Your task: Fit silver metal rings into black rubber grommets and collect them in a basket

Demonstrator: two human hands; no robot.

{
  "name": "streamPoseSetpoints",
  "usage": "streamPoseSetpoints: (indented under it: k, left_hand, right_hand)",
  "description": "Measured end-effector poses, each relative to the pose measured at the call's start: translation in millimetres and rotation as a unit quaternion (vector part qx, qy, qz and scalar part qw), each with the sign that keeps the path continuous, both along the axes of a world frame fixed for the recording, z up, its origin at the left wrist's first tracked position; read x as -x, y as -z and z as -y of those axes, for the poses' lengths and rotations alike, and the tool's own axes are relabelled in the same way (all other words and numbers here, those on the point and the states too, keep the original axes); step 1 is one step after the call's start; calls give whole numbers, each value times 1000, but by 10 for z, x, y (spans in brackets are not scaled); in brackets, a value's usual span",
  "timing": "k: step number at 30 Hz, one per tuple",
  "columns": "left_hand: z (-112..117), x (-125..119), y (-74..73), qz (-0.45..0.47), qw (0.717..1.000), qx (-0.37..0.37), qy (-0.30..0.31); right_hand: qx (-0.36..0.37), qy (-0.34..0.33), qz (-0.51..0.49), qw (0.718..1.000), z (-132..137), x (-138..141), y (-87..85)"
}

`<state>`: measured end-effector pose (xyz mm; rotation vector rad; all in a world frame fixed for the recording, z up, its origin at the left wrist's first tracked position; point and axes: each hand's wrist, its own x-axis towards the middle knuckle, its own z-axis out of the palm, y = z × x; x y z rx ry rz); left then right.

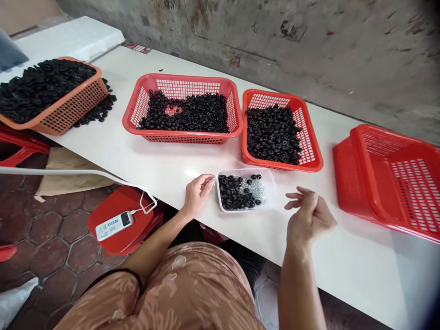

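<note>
A clear plastic box stands on the table in front of me. It holds small black rings on its left side and tiny clear, shiny pieces on its right. My left hand is beside the box's left wall, thumb and fingertips pressed together; whatever they pinch is too small to make out. To the right of the box, my right hand hovers over the table with its fingers stretched apart, and nothing shows in it.
Behind the box are two red baskets, a wide one and a smaller one, both holding black rings. Stacked red baskets stand at right. An orange basket heaped with black pieces is at left. A cabled white device lies on a red stool.
</note>
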<state>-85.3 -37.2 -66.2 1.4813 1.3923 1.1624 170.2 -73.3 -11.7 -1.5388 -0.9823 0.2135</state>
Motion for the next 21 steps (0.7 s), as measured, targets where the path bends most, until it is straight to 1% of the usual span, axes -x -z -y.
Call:
streamPoseSetpoints:
  k: [2, 3, 5, 10, 12, 14, 17, 19, 21]
  left_hand:
    - [-10, -2, 9, -14, 1000, -10, 16]
    - [-15, -4, 15, -19, 999, -15, 20]
    - [-26, -4, 26, -28, 999, -22, 25]
    - [-37, -1, 50, -47, 998, -28, 23]
    - [-33, -8, 48, -50, 998, -27, 20]
    - [-24, -17, 35, -48, 998, -28, 14]
    - [0, -23, -1, -37, 998, -41, 2]
    - [15, -19, -24, -25, 999, -46, 0]
    - [21, -14, -38, -13, 999, -46, 0]
  right_hand:
    - [32, 32, -18, 999, 226, -71, 169]
    - [42, 43, -27, 998, 302, -113, 216]
    - [52, 59, -40, 996, 392, -194, 254]
    - [54, 64, -38, 996, 403, -307, 236]
    - [53, 57, -35, 996, 371, -314, 280]
    - [57, 50, -36, 996, 337, -311, 380]
    - [85, 23, -38, 995, 313, -308, 582]
    - [108, -23, -13, 994, 327, -316, 683]
    - [116, -81, 28, 990, 358, -331, 721]
